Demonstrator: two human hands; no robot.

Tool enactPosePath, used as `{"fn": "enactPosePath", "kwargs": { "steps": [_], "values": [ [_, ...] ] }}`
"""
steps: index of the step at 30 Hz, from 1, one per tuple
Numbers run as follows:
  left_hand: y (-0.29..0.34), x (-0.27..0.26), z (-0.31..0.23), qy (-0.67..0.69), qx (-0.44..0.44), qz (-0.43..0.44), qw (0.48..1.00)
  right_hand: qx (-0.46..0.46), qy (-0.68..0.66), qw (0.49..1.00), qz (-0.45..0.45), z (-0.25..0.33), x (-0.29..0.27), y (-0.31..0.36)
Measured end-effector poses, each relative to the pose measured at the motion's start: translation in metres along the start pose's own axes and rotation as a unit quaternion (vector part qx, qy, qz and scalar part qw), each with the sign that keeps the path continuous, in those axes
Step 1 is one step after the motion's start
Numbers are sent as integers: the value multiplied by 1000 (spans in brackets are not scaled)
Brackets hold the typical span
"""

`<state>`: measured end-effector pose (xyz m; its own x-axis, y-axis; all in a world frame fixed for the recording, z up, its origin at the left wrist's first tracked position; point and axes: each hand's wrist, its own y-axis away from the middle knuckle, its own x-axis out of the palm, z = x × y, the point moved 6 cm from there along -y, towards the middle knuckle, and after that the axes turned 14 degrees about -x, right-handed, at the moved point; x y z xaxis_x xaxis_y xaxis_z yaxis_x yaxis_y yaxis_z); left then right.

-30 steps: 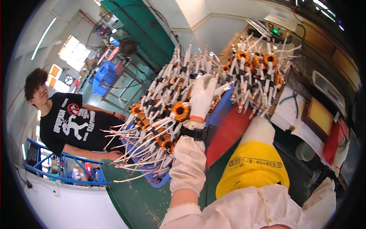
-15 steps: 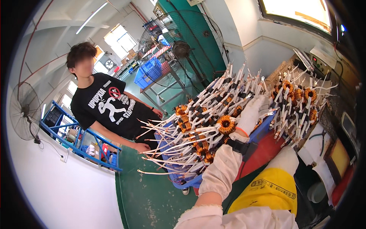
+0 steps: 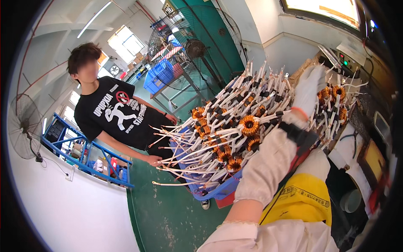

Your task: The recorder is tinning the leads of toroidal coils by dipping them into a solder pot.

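Note:
My left hand (image 3: 308, 90), in a white glove with an orange cuff edge, is stretched out over the right side of a heap of wire-wound ring coils. Its fingers look extended, though slightly blurred, and I see nothing in its grasp. A black device (image 3: 298, 135) is strapped at the wrist. The copper-coloured coils (image 3: 249, 124) have white sleeved leads, many ending in metal lugs. They overfill a blue crate (image 3: 228, 188). Past my hand, more coils (image 3: 338, 93) are bunched on the bench. My right hand is out of sight.
A person in a black T-shirt (image 3: 121, 105) stands left of the crate. Behind it rises a large caged fan (image 3: 195, 48). A control box (image 3: 346, 61) with lit indicators sits at the back right. Yellow printed cloth (image 3: 298, 201) lies below my arm. Blue shelving (image 3: 88, 151) stands at left.
My left hand has moved up and right, from among the crate's coils toward the bench coils. Its fingers now stretch out farther. The view has shifted slightly.

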<state>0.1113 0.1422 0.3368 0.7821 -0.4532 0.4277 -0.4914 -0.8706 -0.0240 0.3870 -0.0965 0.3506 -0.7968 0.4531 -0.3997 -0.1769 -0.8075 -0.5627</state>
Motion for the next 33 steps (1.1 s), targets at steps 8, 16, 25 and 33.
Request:
{"fn": "enactPosePath", "kwargs": {
  "steps": [8,16,25,33],
  "values": [
    [-16,54,-2,81,32,-5,996,29,-106,944,312,56,197,-13],
    [-32,37,-7,-535,147,-195,809,162,-307,923,166,39,210,6],
    [0,29,-52,-422,379,-302,766,154,-277,931,182,57,227,-6],
    [25,63,-45,-614,527,-238,538,159,-268,925,218,80,218,-6]
  ]
}}
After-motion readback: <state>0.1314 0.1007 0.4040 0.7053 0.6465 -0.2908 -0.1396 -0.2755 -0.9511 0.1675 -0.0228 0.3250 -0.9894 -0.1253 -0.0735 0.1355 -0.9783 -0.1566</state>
